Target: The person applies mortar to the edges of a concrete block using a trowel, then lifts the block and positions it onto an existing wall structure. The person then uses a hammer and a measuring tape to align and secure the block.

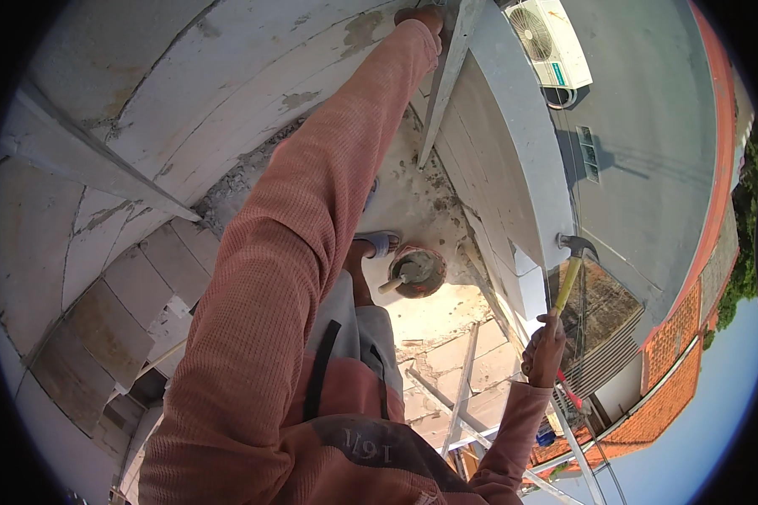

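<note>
I look down from high up on a wall. My left hand (421,17) is at 12 o'clock, at the very top of the picture. The arm goes up to it in a long pink sleeve (312,219). The hand rests against a thin grey bar (446,80) that leans on the white block wall (185,93). I cannot tell if the hand is clenched or loose, because I see only a small bit of it.

My right hand (546,349) is at 4 o'clock. It is clenched around the handle of a hammer (569,278). The handle is yellow and points up. The metal head sits at 3 o'clock, just beside the edge of the grey wall top (514,151). The hammer does not seem to touch the wall.

Near the middle, a bit to the right, a round bucket (419,271) stands on the dusty floor (413,198). It has grey paste in it, and a tool handle pokes out at its left side. A foot in a sandal (377,244) is just beside the bucket, at its upper left.

At 1 o'clock a white air box with a fan (547,42) hangs on a grey wall. At 4 o'clock, far below, I see orange roof tiles (665,370). Metal ladder rails (463,396) stand at 5 o'clock.
</note>
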A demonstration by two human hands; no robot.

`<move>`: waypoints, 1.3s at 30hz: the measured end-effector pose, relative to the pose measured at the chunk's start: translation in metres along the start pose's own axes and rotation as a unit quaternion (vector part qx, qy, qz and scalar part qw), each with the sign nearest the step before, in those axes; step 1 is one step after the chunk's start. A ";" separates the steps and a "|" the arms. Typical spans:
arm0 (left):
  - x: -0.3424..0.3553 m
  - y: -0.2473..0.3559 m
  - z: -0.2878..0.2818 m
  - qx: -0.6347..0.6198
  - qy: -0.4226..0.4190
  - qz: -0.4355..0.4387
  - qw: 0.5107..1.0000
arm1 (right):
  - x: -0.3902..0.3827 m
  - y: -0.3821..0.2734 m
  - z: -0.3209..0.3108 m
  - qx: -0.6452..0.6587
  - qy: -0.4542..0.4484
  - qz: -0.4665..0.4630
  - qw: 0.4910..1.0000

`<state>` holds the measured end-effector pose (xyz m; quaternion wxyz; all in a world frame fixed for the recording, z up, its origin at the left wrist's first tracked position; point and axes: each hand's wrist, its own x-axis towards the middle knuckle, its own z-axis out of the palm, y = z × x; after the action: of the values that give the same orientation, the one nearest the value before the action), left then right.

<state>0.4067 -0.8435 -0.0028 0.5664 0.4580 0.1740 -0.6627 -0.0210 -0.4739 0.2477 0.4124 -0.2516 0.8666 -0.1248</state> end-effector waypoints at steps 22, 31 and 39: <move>-0.038 -0.022 -0.009 0.204 -0.109 -0.006 0.973 | -0.005 -0.005 0.000 0.038 0.001 0.036 0.999; -0.067 0.012 -0.025 0.271 -0.147 0.011 0.951 | 0.001 -0.001 -0.001 0.056 -0.002 0.030 0.998; -0.070 -0.007 -0.005 0.418 -0.108 0.104 0.896 | 0.007 0.009 -0.003 0.057 0.007 0.017 0.998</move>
<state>0.3985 -0.7968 0.0487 0.4040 0.5933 -0.2298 -0.6573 -0.0296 -0.4699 0.2414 0.4222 -0.2127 0.8649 -0.1686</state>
